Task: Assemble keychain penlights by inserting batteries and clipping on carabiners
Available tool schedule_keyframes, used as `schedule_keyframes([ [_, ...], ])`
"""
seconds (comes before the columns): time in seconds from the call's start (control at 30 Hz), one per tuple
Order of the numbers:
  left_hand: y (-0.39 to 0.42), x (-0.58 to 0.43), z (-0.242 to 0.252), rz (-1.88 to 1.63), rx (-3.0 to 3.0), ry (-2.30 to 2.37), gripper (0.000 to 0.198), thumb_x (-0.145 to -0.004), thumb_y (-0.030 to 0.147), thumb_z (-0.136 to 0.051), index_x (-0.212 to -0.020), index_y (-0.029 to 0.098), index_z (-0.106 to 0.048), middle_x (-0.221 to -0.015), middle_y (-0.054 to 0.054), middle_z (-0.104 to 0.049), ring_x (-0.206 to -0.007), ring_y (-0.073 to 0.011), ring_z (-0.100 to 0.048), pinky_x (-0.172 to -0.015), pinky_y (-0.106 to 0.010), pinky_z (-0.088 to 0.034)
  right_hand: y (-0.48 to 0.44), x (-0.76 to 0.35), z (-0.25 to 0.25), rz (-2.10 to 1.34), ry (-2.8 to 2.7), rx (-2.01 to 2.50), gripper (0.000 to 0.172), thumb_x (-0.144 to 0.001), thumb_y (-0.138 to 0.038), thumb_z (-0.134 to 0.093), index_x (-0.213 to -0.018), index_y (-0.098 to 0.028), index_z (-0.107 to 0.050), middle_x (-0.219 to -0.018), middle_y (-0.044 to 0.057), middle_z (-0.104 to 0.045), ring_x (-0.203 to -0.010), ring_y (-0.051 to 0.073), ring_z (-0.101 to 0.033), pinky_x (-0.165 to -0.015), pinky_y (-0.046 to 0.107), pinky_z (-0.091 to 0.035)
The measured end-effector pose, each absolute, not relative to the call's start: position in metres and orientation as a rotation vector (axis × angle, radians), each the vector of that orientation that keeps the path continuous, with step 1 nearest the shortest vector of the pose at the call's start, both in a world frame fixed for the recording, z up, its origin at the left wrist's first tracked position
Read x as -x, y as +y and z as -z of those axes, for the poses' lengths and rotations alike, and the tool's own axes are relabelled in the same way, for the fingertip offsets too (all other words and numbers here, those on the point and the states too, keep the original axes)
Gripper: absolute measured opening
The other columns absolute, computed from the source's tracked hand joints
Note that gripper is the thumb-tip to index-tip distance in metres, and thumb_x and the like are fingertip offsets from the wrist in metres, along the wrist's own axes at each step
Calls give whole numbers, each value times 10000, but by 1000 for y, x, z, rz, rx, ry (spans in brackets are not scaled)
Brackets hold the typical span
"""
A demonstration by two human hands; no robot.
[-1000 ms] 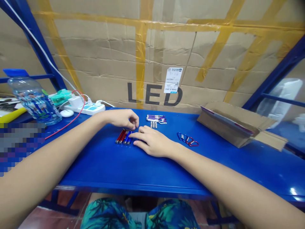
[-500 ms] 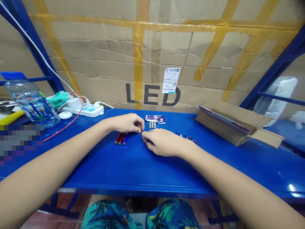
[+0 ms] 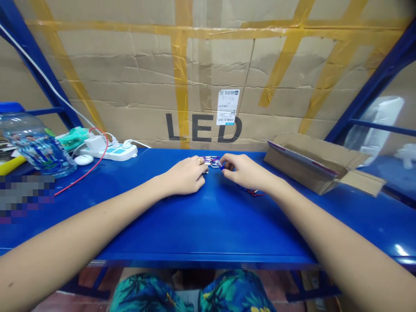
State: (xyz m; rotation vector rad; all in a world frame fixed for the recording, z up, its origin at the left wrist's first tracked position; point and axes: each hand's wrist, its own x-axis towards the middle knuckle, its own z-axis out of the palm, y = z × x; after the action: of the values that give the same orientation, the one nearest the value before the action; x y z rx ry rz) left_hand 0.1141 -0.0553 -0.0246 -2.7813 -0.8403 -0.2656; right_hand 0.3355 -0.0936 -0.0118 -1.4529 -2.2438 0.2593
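My right hand (image 3: pixel 245 172) is closed in a pinch on a small blue torch tube (image 3: pixel 221 164), held just above the blue table (image 3: pixel 208 216). My left hand (image 3: pixel 186 175) rests on the table with its fingers curled, fingertips at a small pile of finished purple and silver keychain torches (image 3: pixel 210 158) and tiny silver cells. What those fingertips hold is hidden. Red and blue carabiners (image 3: pixel 251 192) peek out under my right wrist. The row of red and blue tubes is out of sight behind my left hand.
An open flat cardboard box (image 3: pixel 320 167) lies at the right. At the left stand a water bottle (image 3: pixel 39 147), a white mouse (image 3: pixel 82 159), a power strip (image 3: pixel 113 151) and a red cable (image 3: pixel 81 173). A taped carton marked LED (image 3: pixel 203 128) closes the back.
My right hand picked a blue tube from the row and moved it back toward the pile of finished torches. My left hand followed to the same spot. The view shifted right.
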Motion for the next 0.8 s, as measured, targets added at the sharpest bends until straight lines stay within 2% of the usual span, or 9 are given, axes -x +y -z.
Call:
schedule_keyframes([
  [0.2,-51,-120,31,255,2812,-810,261,-907,228,-468,-1032,133,-677,-1082,-155,-659,-1054,-285,-611,-1010,-456,-461,-92,-326,23,-266,-2225,1467,135,-821,-145,-553,-946,-195,-566,-884,59,-691,-771,195,-607,-668,291,-408],
  [0.33,-51,-120,30,290,2871,-808,213,-890,192,-483,-967,137,-673,-1017,-144,-672,-1019,-282,-623,-991,-456,-473,-91,-325,25,-293,-2212,1466,122,-820,-144,-562,-927,-200,-548,-870,52,-686,-763,197,-603,-675,298,-416],
  [0.53,-57,-111,28,432,3053,-786,273,-884,99,-460,-1020,178,-684,-1100,-95,-691,-1043,-238,-632,-936,-387,-504,-91,-326,25,-332,-2184,1461,118,-801,-125,-586,-873,-202,-532,-883,53,-686,-784,199,-612,-690,300,-427],
  [0.63,-61,-109,28,515,2947,-959,236,-911,157,-493,-1026,163,-700,-1059,-111,-702,-1040,-270,-629,-919,-415,-503,-90,-326,26,-392,-2172,1397,143,-785,-92,-579,-875,-198,-544,-894,45,-688,-798,193,-619,-702,295,-435],
  [0.7,-61,-109,28,468,2893,-1073,218,-917,211,-525,-992,167,-725,-1014,-115,-714,-1023,-296,-632,-897,-434,-501,-89,-326,28,-419,-2165,1356,150,-780,-87,-581,-883,-194,-559,-895,40,-687,-803,191,-622,-705,292,-440],
  [0.8,-59,-110,30,369,2902,-1138,216,-916,221,-539,-940,190,-751,-968,-103,-727,-976,-290,-644,-868,-419,-495,-88,-325,31,-447,-2149,1325,152,-778,-94,-594,-896,-188,-579,-887,34,-686,-803,188,-627,-706,291,-445],
])
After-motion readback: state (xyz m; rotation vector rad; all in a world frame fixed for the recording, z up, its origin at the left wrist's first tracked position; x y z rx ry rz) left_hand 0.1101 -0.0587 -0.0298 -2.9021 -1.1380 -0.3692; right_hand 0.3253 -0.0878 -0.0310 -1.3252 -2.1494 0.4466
